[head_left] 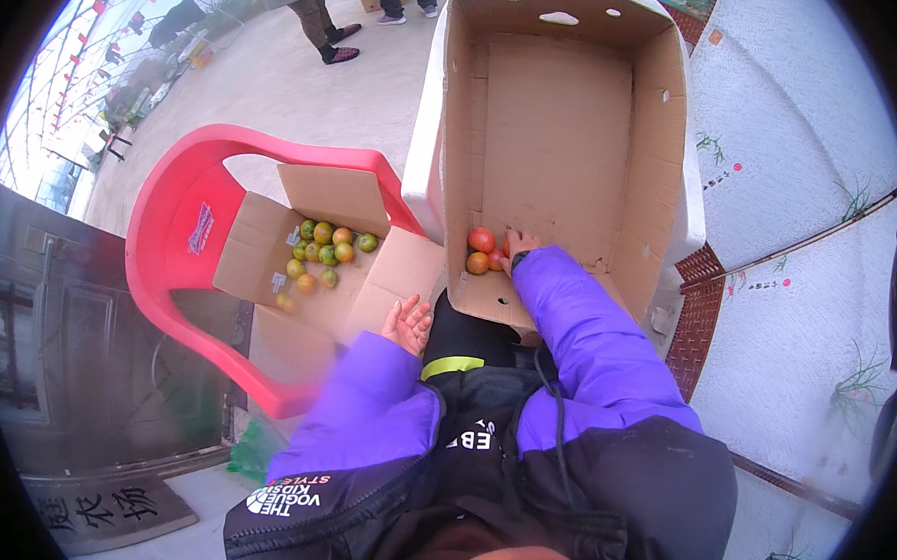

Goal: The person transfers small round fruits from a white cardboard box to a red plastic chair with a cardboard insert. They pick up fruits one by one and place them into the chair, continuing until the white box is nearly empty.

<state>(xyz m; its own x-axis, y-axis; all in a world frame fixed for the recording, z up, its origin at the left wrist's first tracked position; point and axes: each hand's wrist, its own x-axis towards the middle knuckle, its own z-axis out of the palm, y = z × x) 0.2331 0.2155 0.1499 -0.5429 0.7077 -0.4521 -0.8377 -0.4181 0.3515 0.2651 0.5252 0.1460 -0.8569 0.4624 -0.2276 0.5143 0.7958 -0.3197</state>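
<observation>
My right hand (522, 243) reaches into the near left corner of a large cardboard box (556, 134). Its fingers and thumb are around a red tomato (506, 246), mostly hidden by the hand. Beside it lie a red tomato (482, 240) and an orange one (478, 263), with another partly covered. My left hand (409, 323) is palm up with loosely curled fingers, holding nothing, near the flap of a smaller open carton (358, 276). Several green and orange tomatoes (328, 255) lie in that carton, which rests on a red plastic chair (186, 186).
The large box rests on a white support (424, 151). A folding screen (788, 242) stands at the right, a dark door (115, 340) at the left. Two people's legs (310, 19) show on the concrete floor (277, 70) beyond. A wooden sign with writing (119, 513) lies lower left.
</observation>
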